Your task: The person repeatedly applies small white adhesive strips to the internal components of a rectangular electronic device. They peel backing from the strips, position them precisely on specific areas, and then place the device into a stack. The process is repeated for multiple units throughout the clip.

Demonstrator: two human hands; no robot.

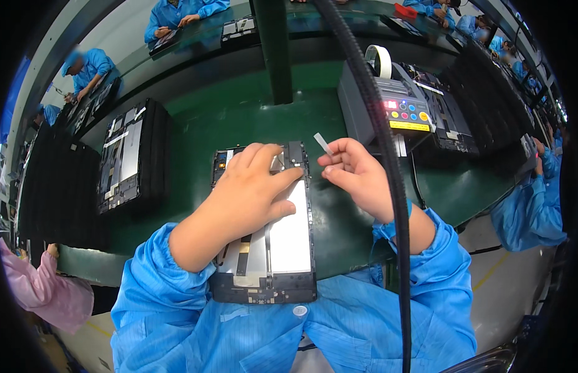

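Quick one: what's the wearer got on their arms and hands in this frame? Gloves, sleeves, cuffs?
No gloves: the left hand and right hand are bare. Both arms wear bright blue sleeves of a smock with faint vertical pinstripes, pushed up the forearms, with gathered elastic cuffs. No rings, watch or wrist strap visible.

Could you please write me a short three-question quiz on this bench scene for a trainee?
1. True or false: the left hand rests on the open device.
2. What does the right hand pinch: A) a screwdriver, B) a small tape strip, C) a cable?
3. Which side of the device is the tape dispenser on?

Key: 1 true; 2 B; 3 the right.
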